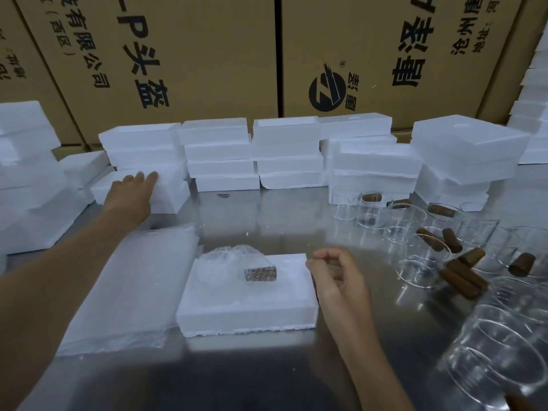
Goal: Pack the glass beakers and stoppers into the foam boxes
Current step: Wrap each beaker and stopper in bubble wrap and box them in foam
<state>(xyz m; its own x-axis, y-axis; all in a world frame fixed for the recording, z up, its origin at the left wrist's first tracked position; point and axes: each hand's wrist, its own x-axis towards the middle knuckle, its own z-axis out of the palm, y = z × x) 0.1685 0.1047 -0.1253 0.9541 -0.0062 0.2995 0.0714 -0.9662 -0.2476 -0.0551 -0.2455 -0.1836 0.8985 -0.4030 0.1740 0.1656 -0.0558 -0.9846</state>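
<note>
An open white foam box [249, 310] lies in front of me on the steel table. Inside it rest a bubble-wrapped beaker [228, 262] and a brown stopper [261, 273] wrapped in bubble film. My right hand [338, 277] hovers at the box's right edge, fingers loosely curled, holding nothing. My left hand [133, 192] reaches far left, palm down, fingers resting on a foam piece [169, 194] at the base of a stack. Several clear glass beakers [421, 259] and brown stoppers [462, 280] are scattered on the right.
A pile of bubble-wrap sheets [133, 289] lies left of the box. Stacks of foam boxes [287, 152] line the back of the table, with more at the far left [26, 179] and right [462, 155]. Printed cardboard cartons [207, 54] form a wall behind.
</note>
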